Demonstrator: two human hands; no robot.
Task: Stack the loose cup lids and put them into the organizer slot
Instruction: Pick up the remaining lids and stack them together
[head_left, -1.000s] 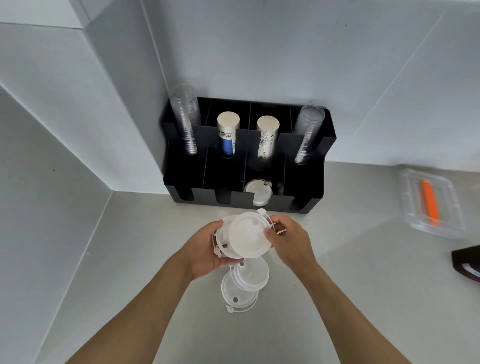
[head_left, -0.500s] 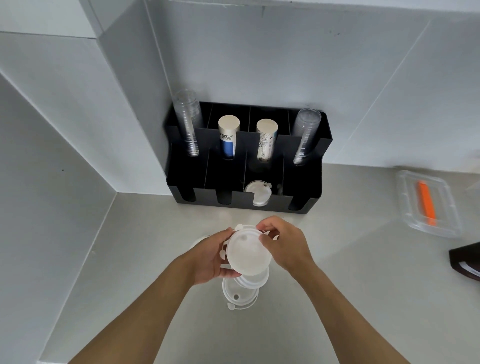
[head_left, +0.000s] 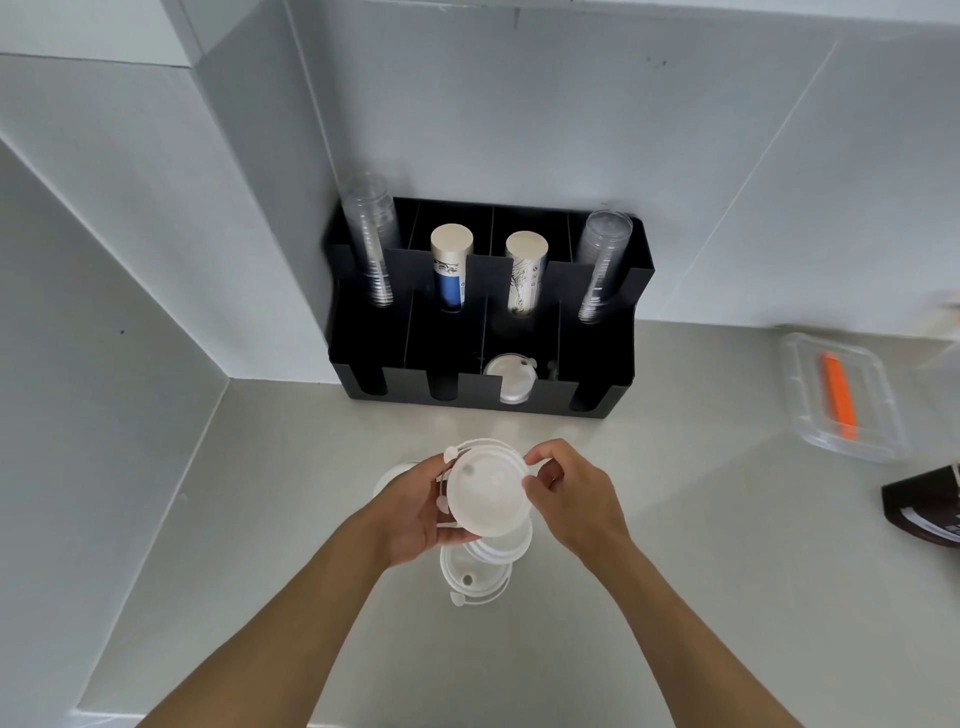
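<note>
above the counter, both hands on the lid stack

over the grey counter (head_left: 649, 597), near the middle of the scene, the left hand (head_left: 415, 512) cups a stack of white cup lids (head_left: 488, 491) from the left side, fingers wrapped around its rim. the right hand (head_left: 574, 499) meets the stack from the right, thumb and forefinger pinched on the edge of the top lid. so both hands are closed on the same stack, which is held clear of the surface.

a second ago the stack was held higher and nearer the organizer, and the top lid faced the camera more squarely; now it sits lower and tilted, and the right fingers have moved round to the far right rim. the camera has also tipped, showing more wall.

below the hands, two loose lids (head_left: 480, 569) lie overlapping on the counter, where they lay before. another white lid edge (head_left: 395, 475) peeks out left of the left hand.

far from the hands, the black organizer (head_left: 597, 374) stands against the wall. its near row holds one lid (head_left: 511, 384) in the third slot from the left, unchanged. the far row carries two clear cup stacks (head_left: 371, 244) at the ends and two paper cup stacks (head_left: 449, 265) between them.

at the right, a clear container (head_left: 795, 410) holds an orange item (head_left: 836, 395), and a dark object (head_left: 924, 512) sits nearer.
</note>
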